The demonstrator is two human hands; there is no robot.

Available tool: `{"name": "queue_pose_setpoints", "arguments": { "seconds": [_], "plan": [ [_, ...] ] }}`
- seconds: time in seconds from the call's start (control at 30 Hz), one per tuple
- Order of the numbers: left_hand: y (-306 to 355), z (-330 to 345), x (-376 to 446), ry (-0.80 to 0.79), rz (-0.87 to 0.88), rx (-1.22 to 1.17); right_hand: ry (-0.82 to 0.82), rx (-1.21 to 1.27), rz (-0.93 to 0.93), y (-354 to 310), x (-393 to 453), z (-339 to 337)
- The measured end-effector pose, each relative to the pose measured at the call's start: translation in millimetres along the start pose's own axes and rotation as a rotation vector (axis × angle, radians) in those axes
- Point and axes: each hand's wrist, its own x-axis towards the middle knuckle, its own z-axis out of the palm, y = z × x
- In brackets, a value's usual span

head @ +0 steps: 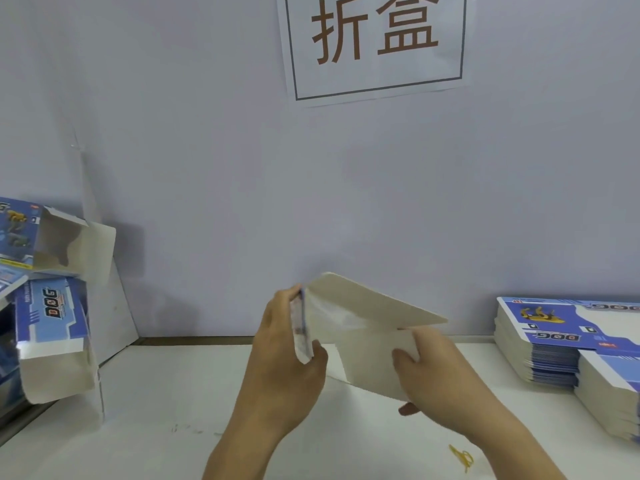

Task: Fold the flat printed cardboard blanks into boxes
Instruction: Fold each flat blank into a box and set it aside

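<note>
White table (173, 393) | left hand (287, 344), right hand (429, 375) grip matte half-folded cardboard blank (363, 327) | flat stack (540, 344) right

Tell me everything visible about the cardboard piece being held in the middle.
The cardboard blank is held above the table, plain white inside facing the camera, blue print showing only at its left edge. It is partly folded, one flap angled up and right. The left hand grips its left edge; the right hand pinches its lower right panel.

White-faced blank (367, 327); blue printed stack (554, 337); yellow rubber band (462, 457); white table (173, 393).
</note>
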Motion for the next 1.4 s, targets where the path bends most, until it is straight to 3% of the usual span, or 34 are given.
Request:
{"name": "queue_pose_setpoints", "arguments": {
  "seconds": [0.1,0.27,0.33,0.53,0.6,0.73,0.83,0.93,1.03,1.17,1.33,1.4],
  "plan": [
    [-0.5,-1.0,0.2,0.065,0.012,-0.01,-0.084,-0.197,-0.111,-7.0,-4.3,3.3],
    [4.1,-1.3,-0.7,0.126,0.001,0.041,-0.058,-0.224,-0.151,-11.4,-6.6,13.5],
    [8.7,-6.1,-1.2,0.032,0.017,0.032,0.013,-0.145,-0.075,-9.1,-3.9,12.6],
    [5.0,-8.2,-5.9,-0.51,0.042,0.096,0.335,0.39,0.169,-0.9,6.6,-8.4],
    [5.2,0.8,-9.1,-0.581,0.042,0.113,0.382,0.436,0.217,5.3,10.4,-13.9],
    [6.2,11.7,-10.3,-0.41,0.096,0.023,0.346,0.423,0.184,9.5,12.3,-23.5],
    [-0.9,7.1,-12.2,-0.441,0.054,-0.062,0.314,0.38,0.132,9.3,10.1,-29.9],
    [-4.6,0.0,-10.2,-0.497,0.019,0.021,0.243,0.369,0.101,6.5,3.2,-37.4],
    [-1.0,1.7,-8.3,-0.389,0.095,0.079,0.069,0.369,0.076,3.2,-4.5,-45.6],
    [-11.1,4.2,-2.9,-0.183,0.202,-0.121,-0.018,0.376,0.033,-1.5,-3.7,-46.1],
    [-5.9,3.9,-2.2,-0.1,0.116,-0.44,-0.209,0.651,-0.133,-10.5,-5.9,-35.0],
    [-3.6,6.7,-2.9,-0.058,0.072,-0.471,-0.202,0.6,-0.198,-12.7,-6.7,-26.9]
  ]
}}
